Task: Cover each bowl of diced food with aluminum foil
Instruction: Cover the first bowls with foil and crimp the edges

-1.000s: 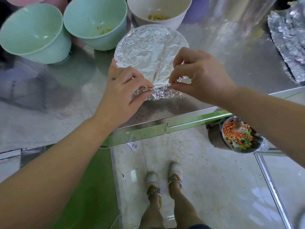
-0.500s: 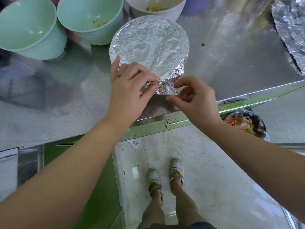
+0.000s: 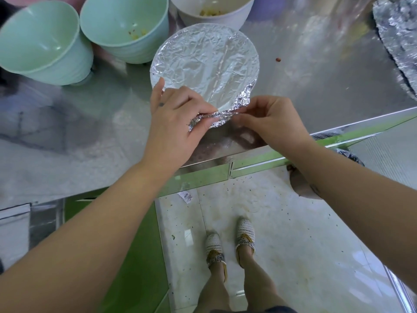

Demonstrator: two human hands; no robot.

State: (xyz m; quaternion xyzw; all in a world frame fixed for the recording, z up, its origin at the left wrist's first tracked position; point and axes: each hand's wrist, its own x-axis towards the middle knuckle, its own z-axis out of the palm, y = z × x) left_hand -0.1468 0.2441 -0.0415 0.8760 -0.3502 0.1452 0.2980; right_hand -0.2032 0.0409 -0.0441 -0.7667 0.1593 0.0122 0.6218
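Note:
A bowl covered with crinkled aluminum foil (image 3: 205, 62) stands near the front edge of the steel counter (image 3: 316, 71). My left hand (image 3: 173, 125) pinches the bunched foil edge at the bowl's near rim. My right hand (image 3: 270, 123) pinches the same foil fold from the right side. Behind stand two mint-green bowls, the left mint bowl (image 3: 40, 41) and the second mint bowl (image 3: 126, 26), the second with a few food bits inside. A white bowl (image 3: 216, 10) with yellow diced food sits at the back.
More foil (image 3: 399, 37) lies at the counter's far right. A small red crumb (image 3: 278, 59) lies right of the covered bowl. Below the counter edge are a tiled floor, my feet, and a dark bin (image 3: 352, 157) partly hidden by my right arm.
My right hand dropped off the bowl's top to its near rim and now pinches the foil fold beside my left hand. The camera view shifted slightly.

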